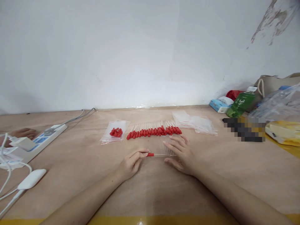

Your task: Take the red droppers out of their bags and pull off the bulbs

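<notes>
My left hand (pixel 131 163) pinches the red rubber bulb (pixel 150 154) at the end of a thin glass dropper (pixel 161 155), which lies level and points right. My right hand (pixel 184 153) is spread with its palm low over the table, fingers stretched over several bare glass tubes (pixel 165 142); the dropper's far end reaches in by its thumb and fingers. Whether it touches that end I cannot tell. Beyond the hands stretches a row of droppers with red bulbs (pixel 148 132), their tips toward the wall. Loose red bulbs (pixel 116 132) are heaped on clear plastic bags (pixel 106 138) to the left.
More clear bags (pixel 203 124) lie behind my right hand. At the right are a tissue pack (pixel 219 105), a green bottle (pixel 241 103) and a blurred-out dark object (pixel 243 129). A power strip (pixel 44 140) with cables and another person's hand (pixel 25 133) are at the left.
</notes>
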{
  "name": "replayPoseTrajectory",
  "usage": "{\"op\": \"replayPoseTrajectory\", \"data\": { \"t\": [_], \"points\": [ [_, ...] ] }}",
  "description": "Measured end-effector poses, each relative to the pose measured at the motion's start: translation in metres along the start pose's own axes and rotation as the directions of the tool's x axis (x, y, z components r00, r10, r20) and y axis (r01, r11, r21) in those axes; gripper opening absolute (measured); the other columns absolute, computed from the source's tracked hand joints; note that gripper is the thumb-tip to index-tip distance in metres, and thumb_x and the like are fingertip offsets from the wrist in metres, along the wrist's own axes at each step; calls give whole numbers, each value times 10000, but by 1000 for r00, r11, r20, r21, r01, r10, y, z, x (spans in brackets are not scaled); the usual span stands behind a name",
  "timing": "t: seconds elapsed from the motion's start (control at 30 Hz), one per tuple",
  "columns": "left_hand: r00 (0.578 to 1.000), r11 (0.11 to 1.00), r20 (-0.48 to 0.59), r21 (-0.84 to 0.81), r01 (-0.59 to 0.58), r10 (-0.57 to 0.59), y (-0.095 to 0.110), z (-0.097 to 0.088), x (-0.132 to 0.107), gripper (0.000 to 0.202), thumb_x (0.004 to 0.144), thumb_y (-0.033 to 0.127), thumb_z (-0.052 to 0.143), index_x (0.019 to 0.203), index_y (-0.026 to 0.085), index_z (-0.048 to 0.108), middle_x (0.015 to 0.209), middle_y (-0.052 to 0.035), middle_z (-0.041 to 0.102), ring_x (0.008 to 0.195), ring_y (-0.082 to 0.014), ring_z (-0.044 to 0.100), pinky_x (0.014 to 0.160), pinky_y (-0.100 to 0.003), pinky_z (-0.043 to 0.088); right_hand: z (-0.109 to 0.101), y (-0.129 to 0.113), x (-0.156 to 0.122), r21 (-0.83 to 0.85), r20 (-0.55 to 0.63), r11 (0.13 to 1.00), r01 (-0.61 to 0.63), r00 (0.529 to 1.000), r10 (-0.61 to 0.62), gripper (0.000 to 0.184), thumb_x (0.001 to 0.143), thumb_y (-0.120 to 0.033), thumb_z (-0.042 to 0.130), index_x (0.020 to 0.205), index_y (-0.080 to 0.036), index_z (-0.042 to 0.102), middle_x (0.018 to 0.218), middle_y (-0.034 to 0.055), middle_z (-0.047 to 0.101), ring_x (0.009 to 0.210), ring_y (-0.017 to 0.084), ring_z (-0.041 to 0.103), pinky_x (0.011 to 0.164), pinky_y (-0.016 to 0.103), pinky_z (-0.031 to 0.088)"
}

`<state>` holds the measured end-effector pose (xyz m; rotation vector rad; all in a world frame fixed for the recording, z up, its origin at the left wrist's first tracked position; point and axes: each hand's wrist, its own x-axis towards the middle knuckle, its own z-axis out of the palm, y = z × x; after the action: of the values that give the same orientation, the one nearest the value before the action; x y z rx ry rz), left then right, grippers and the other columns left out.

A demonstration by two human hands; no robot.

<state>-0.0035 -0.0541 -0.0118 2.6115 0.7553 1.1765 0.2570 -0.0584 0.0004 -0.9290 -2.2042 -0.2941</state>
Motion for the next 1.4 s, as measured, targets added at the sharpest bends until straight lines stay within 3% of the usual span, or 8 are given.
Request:
{"op": "replayPoseTrajectory", "data": {
  "t": [0.2,0.3,0.47,0.9,1.0,1.13,1.27,1.4],
  "points": [
    [997,1000,73,-19,18,-16,7,1,10,300,828,101,468,1113,185,505,1086,-96,589,1026,-164,552,873,-309,468,7,-9,1,69,57,997,16,998,-20,219,859,-327,462,978,-262,634,671,-11,638,689,126,532,969,442,222],
    [986,998,156,27,60,-64,11,3,16,346,821,200,530,1165,188,487,1044,-80,612,954,-165,579,829,-288,477,7,-13,3,79,78,996,28,996,-34,214,866,-304,449,918,-262,653,642,-14,627,664,123,504,929,407,254],
    [979,996,192,65,61,-72,9,11,21,188,867,261,461,976,190,597,784,-45,631,716,-144,587,659,-253,474,5,-18,5,85,68,995,43,996,-49,225,869,-279,433,848,-242,654,583,-19,587,646,119,482,877,377,273],
    [958,986,236,25,163,-165,3,8,23,193,885,270,428,883,208,611,791,-16,653,718,-128,603,663,-231,462,12,-10,0,86,64,996,19,998,-24,203,860,-254,439,802,-221,631,558,-33,549,632,112,448,843,351,265],
    [967,977,142,46,207,-211,-3,2,20,188,882,263,427,872,204,605,776,-20,637,709,-132,590,658,-240,460,11,-7,-2,82,37,996,-31,999,28,210,857,-258,443,792,-225,640,566,-28,561,628,113,455,821,336,271],
    [947,950,-128,62,305,-296,-12,-4,20,187,872,264,438,895,198,611,799,-40,606,741,-150,562,675,-280,457,14,-3,0,21,-53,983,-185,981,186,222,859,-247,425,907,-220,640,608,-14,592,641,115,493,776,305,281],
    [871,917,-339,51,395,-356,-21,0,25,254,866,237,424,1049,200,595,901,-59,548,862,-167,532,776,-326,444,21,-1,7,-20,-106,961,-276,956,273,224,852,-220,408,933,-208,616,681,-3,623,694,119,537,796,300,275],
    [793,878,-442,29,479,-418,-28,7,29,288,853,216,406,1065,199,601,880,-58,521,862,-172,517,801,-338,447,30,3,8,-51,-117,950,-307,947,299,187,852,-246,436,824,-211,618,705,-2,646,709,128,542,801,312,260]
  ]
}}
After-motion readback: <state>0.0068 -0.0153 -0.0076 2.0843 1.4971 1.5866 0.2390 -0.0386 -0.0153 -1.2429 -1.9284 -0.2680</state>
